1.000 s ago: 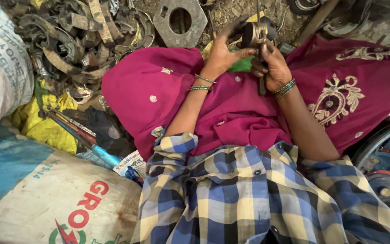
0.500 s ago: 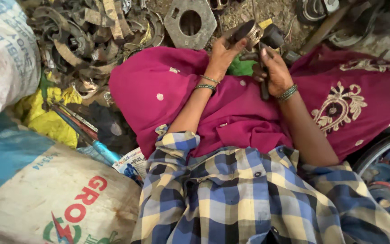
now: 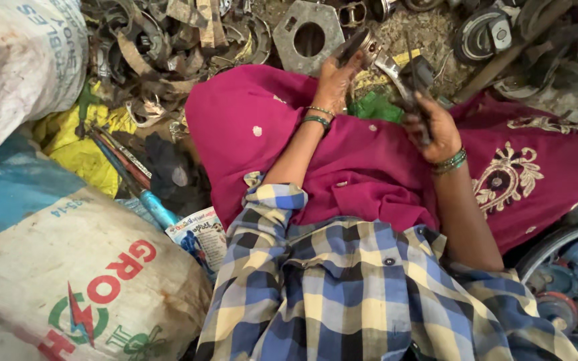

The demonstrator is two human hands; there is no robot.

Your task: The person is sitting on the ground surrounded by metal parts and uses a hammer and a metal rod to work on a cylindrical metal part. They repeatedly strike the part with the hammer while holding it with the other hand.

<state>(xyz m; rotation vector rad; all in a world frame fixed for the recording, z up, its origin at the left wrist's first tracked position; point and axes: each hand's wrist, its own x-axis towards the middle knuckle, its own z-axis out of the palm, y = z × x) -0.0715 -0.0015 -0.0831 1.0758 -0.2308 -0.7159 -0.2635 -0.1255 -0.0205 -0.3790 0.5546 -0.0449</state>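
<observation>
My left hand [image 3: 334,81] grips a dark round metal part with a shiny rim [image 3: 362,45], held above my lap. My right hand [image 3: 435,126] is closed around the handle of a dark metal tool [image 3: 411,79] whose upper end points toward that part. Both wrists wear green bangles. My lap is covered by magenta cloth [image 3: 342,160] with pale embroidery at the right, and a blue, yellow and white checked shirt [image 3: 342,294] fills the lower frame.
A heap of rusty scrap rings and straps [image 3: 168,47] lies at the back left, with a flat metal plate with a round hole [image 3: 310,37] beside it. Woven sacks [image 3: 68,267] stand at the left. Long tools [image 3: 128,174] lie on yellow plastic [image 3: 81,144]. A wheel rim [image 3: 556,247] is at the right.
My hands have moved apart: the right hand with the tool has drawn down and to the right, away from the metal part that the left hand keeps raised.
</observation>
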